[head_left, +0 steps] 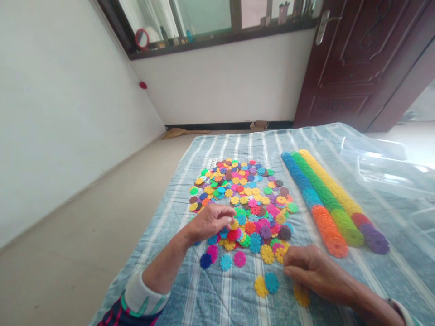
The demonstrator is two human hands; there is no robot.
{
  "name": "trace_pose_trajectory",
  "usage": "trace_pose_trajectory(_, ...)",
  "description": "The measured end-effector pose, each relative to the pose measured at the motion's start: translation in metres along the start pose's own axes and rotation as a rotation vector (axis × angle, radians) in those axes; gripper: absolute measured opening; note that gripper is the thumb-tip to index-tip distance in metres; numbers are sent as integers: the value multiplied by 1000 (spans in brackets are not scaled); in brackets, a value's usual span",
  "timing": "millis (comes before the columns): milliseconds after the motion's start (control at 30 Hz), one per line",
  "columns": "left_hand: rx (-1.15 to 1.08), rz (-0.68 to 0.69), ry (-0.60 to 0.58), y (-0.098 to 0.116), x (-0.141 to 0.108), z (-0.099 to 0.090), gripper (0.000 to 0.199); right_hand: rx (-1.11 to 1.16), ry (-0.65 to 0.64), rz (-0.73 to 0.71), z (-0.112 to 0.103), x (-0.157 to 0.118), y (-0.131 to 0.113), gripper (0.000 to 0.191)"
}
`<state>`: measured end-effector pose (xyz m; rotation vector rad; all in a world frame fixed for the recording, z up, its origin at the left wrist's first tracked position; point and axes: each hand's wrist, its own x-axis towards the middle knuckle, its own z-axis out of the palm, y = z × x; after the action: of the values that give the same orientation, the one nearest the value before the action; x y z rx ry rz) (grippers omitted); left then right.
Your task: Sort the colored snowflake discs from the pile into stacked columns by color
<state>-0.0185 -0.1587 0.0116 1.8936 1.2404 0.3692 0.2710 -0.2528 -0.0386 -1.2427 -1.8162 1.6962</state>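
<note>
A broad pile of colourful plastic snowflake discs point(253, 203), round with notched rims, is spread over the striped cloth. My left hand point(210, 222) reaches in at the near left of the pile, thumb and forefinger pinched at a yellow snowflake disc point(234, 224). At the near right edge, my right hand point(314, 271) is closed with its fingers curled. A yellow snowflake disc point(302, 295) shows below those fingers, partly hidden by them. Between the hands lie a loose yellow disc point(261, 286) and an overlapping blue disc point(272, 282).
Three long overlapping rows of discs lie to the right: blue to orange point(311, 197), green point(321, 194) and yellow to purple point(343, 194). Clear plastic containers point(390, 170) sit at the far right. Beyond the cloth are a white wall and a dark red door point(356, 68).
</note>
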Motion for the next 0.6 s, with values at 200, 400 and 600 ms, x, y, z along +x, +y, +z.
trace_pose_trajectory(200,83,80,140,-8,15,3,30,2,10,-9,0,0,0,16)
trace_pose_trajectory(400,16,93,248,-4,20,-2,28,-16,19,-33,0,1,3,15)
trace_pose_trajectory(600,-70,86,60,13,24,15,24,2,25,-33,0,1,4,12)
